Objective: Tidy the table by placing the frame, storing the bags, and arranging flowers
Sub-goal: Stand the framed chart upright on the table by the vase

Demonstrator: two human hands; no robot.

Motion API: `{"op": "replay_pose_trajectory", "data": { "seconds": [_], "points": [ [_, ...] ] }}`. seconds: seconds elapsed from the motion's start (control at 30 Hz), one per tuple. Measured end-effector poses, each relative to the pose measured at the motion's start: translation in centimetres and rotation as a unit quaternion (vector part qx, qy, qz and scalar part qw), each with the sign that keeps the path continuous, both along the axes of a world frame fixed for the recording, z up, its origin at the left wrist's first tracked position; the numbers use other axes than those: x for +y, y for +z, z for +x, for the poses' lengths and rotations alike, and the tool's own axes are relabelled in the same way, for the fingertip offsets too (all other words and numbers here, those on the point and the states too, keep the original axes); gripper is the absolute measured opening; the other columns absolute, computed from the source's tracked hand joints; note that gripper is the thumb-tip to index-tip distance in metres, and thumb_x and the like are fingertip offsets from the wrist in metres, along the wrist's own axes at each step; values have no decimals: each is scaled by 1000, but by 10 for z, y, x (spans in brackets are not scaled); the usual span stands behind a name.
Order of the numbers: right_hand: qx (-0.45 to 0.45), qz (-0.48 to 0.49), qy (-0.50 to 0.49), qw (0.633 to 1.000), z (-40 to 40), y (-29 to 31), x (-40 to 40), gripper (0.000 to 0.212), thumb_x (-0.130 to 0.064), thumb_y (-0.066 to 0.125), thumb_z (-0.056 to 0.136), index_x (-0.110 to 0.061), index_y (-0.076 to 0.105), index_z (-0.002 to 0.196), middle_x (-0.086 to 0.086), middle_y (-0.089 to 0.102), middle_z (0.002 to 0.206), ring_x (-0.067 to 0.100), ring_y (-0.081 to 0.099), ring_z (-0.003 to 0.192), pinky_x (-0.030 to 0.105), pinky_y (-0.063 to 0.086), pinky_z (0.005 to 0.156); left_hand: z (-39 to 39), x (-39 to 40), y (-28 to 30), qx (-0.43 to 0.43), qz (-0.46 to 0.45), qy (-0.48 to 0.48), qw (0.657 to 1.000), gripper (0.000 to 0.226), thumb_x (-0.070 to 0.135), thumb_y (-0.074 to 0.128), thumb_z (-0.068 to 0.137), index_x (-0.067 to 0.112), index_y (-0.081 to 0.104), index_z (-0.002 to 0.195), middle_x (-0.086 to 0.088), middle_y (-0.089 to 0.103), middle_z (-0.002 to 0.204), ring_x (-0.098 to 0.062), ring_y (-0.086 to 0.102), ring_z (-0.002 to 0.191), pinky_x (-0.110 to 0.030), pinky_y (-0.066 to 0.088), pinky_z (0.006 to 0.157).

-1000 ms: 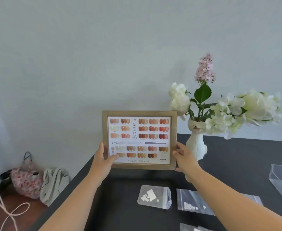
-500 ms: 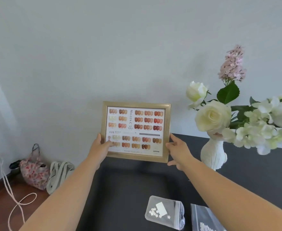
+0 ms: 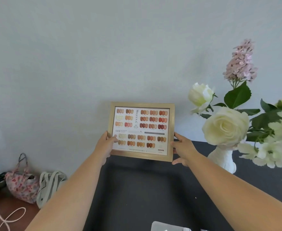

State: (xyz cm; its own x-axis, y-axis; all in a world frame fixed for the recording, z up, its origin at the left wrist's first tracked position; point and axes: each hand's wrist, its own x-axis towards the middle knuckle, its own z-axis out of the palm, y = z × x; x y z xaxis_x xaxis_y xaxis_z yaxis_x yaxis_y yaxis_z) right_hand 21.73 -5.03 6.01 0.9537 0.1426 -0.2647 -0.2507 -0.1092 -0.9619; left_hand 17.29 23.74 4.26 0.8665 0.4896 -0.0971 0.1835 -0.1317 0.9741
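Observation:
A gold frame holding a nail-colour chart stands upright at the far left corner of the black table, close to the wall. My left hand grips its left edge, thumb on the glass. My right hand holds its lower right edge with the thumb on the front. To the right, a white vase carries white roses, white blossoms and a pink lilac spray. The top of a clear bag shows at the bottom edge.
On the floor left of the table lie a floral bag, a cream tote and a pale cord. The grey wall stands directly behind the frame.
The view has closed in and shifted left; the frame sits further back toward the wall. The small bags have slid almost out of sight at the bottom. Both hands keep their hold.

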Motion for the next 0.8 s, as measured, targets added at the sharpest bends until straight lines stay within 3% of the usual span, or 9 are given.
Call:
{"op": "replay_pose_trajectory", "data": {
  "seconds": [0.1,0.17,0.23,0.33,0.43,0.57,0.7,0.8],
  "points": [
    [-1,8,-20,1000,14,0,3,52,-19,63,91,-43,49,134,-4,66,98,37,54,117,75,41,80,21,3,-3,-7,-2,-5,1000,21,23,58,95,24,51,115,5,61,116,-24,53,111,-52,46,86],
    [-5,15,-34,999,23,-2,4,52,-19,63,91,-43,48,134,-6,67,96,37,54,118,74,40,81,33,4,-7,-20,-2,-3,1000,22,21,59,94,22,51,115,5,62,113,-22,56,109,-37,48,70],
    [-7,17,-45,999,31,-5,5,52,-19,62,92,-44,47,135,-7,67,95,36,54,118,74,40,82,45,4,-11,-33,-5,-3,999,21,18,60,93,23,52,112,4,64,112,-21,58,107,-29,43,60],
    [0,28,-64,998,41,-12,3,51,-16,60,93,-42,48,135,-6,65,97,36,52,120,73,38,86,59,0,-19,-40,-16,-9,999,21,17,60,93,28,54,110,5,66,112,-19,60,104,-28,44,60],
    [20,57,-93,994,52,-16,-2,47,-14,59,93,-40,51,133,-2,61,107,37,48,124,75,34,91,72,-5,-25,-44,-23,-19,999,32,18,61,92,28,53,122,5,65,118,-21,59,111,-28,45,61],
    [27,80,-121,989,62,-20,-6,45,-13,57,95,-38,52,131,-1,59,109,37,46,127,74,30,95,84,-10,-27,-46,-21,-25,998,51,21,63,91,29,45,138,6,59,131,-22,54,122,-40,51,86],
    [21,79,-130,988,68,-24,-8,44,-13,55,96,-38,52,131,-2,59,110,36,44,129,72,30,97,88,-11,-27,-49,-21,-37,998,40,19,62,91,33,51,127,8,64,123,-21,56,117,-29,47,67],
    [18,74,-135,988,72,-29,-9,44,-12,55,96,-39,52,130,-4,59,109,36,44,129,72,30,97,89,-10,-31,-45,-19,-52,997,41,20,61,91,37,52,127,9,64,125,-20,55,117,-35,46,75]
  ]
}}
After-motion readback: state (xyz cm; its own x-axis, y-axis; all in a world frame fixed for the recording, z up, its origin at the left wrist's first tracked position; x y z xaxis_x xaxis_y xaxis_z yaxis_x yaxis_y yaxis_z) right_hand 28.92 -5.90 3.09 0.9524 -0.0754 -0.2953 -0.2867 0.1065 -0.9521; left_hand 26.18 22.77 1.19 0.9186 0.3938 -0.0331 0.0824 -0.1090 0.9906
